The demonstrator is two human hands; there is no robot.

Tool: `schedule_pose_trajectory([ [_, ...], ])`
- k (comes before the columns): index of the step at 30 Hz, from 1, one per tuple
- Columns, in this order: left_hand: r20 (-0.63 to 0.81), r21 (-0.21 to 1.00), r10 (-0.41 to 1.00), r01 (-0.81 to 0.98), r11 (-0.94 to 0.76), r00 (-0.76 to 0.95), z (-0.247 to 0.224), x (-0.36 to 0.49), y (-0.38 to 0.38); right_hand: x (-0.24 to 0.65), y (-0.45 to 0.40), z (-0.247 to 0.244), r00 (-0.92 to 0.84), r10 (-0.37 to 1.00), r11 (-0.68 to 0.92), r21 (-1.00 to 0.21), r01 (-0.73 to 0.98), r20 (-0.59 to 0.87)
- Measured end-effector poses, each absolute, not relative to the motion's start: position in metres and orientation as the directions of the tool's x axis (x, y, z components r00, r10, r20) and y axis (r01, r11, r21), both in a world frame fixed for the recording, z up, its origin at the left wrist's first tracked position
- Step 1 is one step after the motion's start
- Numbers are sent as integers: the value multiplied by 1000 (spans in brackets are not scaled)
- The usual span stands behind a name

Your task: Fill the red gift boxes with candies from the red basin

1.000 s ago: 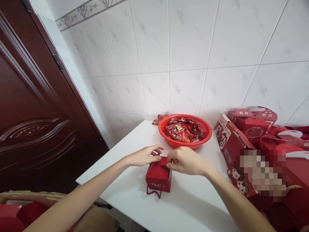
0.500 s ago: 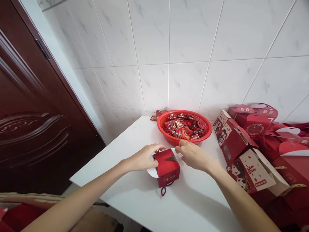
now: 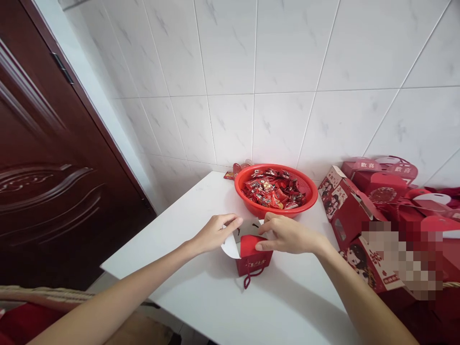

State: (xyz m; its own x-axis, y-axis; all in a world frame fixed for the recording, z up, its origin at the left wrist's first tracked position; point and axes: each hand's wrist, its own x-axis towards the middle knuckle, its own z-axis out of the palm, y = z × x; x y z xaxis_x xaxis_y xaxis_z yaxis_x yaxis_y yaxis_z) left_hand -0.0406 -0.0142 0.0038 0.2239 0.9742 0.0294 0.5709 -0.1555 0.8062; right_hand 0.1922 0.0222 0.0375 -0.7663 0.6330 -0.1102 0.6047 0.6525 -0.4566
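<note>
A small red gift box [image 3: 253, 264] stands on the white table in front of me, a dark red cord hanging down its front. Its top is partly unfolded: the back flap is up with its pale inside showing, and a white side flap sticks out at the left. My left hand [image 3: 215, 233] is closed at the back left corner, thumb and fingers together by the flaps. At the right side my right hand [image 3: 289, 234] grips the box's top, thumb on the red front flap and fingers over the opening. What lies deep inside is hidden.
Behind the box, a red plastic basket [image 3: 276, 211] holds many red-wrapped candies. More red gift boxes [image 3: 383, 184] are piled at the right, and a blurred patch covers part of them. A tiled wall [image 3: 287, 57] closes off the back; a dark wooden door [image 3: 53, 143] is at the left.
The back flap has lifted from the closed-over top, so the pale inside now shows. My right hand has moved in over the opening, and the left has shifted back off the front flap.
</note>
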Motion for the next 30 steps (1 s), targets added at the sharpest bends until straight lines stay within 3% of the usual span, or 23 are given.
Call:
schedule_pose_trajectory([
  [7,38,850,995,521,-83,96,-3,-38,-5,186,24,34,-776,624,612,-562,557,-90],
  [10,23,844,998,534,-49,56,-6,-39,-1,185,21,35,-769,637,628,-544,557,-53],
  [13,48,802,998,595,-61,37,-9,-42,1,183,12,37,-777,629,718,-409,563,35],
  [16,113,690,993,717,-101,31,-14,-44,-1,180,3,38,-798,591,804,-168,570,119],
  [19,258,519,963,830,-207,79,-20,-47,-3,177,-1,35,-818,556,826,13,564,143],
  [22,420,298,879,881,-367,225,-25,-48,-3,177,-2,34,-796,596,794,76,604,103],
  [26,425,146,830,877,-457,362,-25,-45,-4,184,-2,38,-742,667,745,46,665,-71],
  [30,297,187,889,892,-412,348,-21,-40,-10,193,-2,46,-745,618,736,-149,661,-251],
])
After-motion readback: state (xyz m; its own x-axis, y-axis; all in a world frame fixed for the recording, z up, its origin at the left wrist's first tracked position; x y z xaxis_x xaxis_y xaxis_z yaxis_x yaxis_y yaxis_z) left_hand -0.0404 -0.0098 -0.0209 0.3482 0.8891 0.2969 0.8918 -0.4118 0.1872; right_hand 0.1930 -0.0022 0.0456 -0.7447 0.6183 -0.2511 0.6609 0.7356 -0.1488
